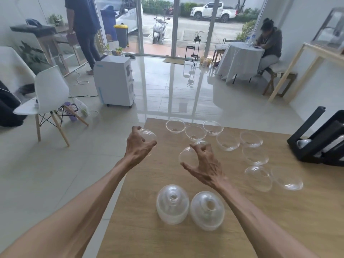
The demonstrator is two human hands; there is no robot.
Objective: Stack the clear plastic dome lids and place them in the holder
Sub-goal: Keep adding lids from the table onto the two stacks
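Note:
My left hand [137, 144] grips a clear dome lid [149, 136] above the table's left edge. My right hand [203, 161] holds another clear dome lid [187, 156] a little to the right, over the wooden table [279, 220]. Two stacks of nested dome lids [172, 204] [207, 211] stand dome-up near me. Several single lids lie rim-up across the far half of the table, such as a lid [175, 126] at the back and a lid [257, 176] at the right. The black holder [316, 144] leans at the table's right edge with lids inside it.
The table's left edge runs under my left hand, with tiled floor beyond. On the floor stand a white chair [50, 94] at the left and a white appliance [113, 83] behind it. One person stands far left; another sits at a covered table far right.

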